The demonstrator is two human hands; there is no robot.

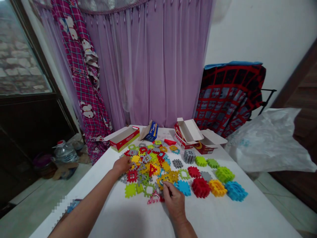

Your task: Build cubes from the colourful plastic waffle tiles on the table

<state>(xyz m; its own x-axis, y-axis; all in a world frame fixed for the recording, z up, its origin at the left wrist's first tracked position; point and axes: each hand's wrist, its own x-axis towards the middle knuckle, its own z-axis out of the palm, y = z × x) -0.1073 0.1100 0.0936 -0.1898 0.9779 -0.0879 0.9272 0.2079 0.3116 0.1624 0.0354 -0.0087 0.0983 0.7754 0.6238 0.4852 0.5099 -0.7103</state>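
A heap of colourful plastic interlocking tiles (148,160) with notched edges covers the middle of the white table. At the heap's left side is my left hand (122,164), its fingers curled together among the tiles; what they grip, if anything, is hidden. My right hand (174,200) is at the heap's near edge with thumb and fingers drawn together. A yellow tile (170,178) lies right beyond its fingertips, and I cannot make out what is between them. Beside that hand lie a red arched piece (154,198) and a flat blue tile (183,187).
Sorted stacks stand on the right: red (200,187), yellow (217,188), blue (236,191), green (224,174) and grey (189,156). Opened cardboard boxes, including a red-and-yellow one (125,138) and a blue one (151,131), line the back. A plastic bag (269,142) hangs past the right edge.
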